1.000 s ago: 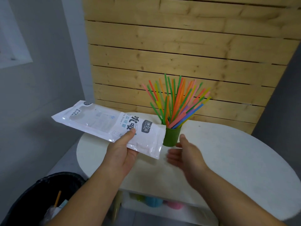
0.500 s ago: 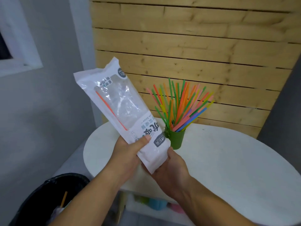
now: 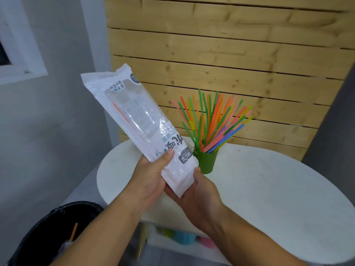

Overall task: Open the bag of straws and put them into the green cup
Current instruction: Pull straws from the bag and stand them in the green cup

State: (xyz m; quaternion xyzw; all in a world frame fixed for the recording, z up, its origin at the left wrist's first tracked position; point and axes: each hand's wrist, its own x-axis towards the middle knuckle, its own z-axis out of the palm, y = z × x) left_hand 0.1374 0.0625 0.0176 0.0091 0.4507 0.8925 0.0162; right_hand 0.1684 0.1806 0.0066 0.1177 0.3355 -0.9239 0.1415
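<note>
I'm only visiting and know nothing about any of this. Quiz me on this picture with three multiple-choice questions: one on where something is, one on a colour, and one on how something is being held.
1. Where does the green cup stand?
A. on the white table
B. on the floor
C. on a chair

2. What colour is the single straw seen inside the bag?
A. blue
B. orange
C. green

3. How is the bag held?
A. not at all, it lies flat on the table
B. by both hands at its lower end
C. by one hand at its top

Answers:
1 A: the cup's base sits on the white tabletop, in front of the wooden wall.
2 B: a thin orange line shows through the clear plastic.
3 B: the left hand and the right hand both grip the lower end, and the bag tilts up to the left.
</note>
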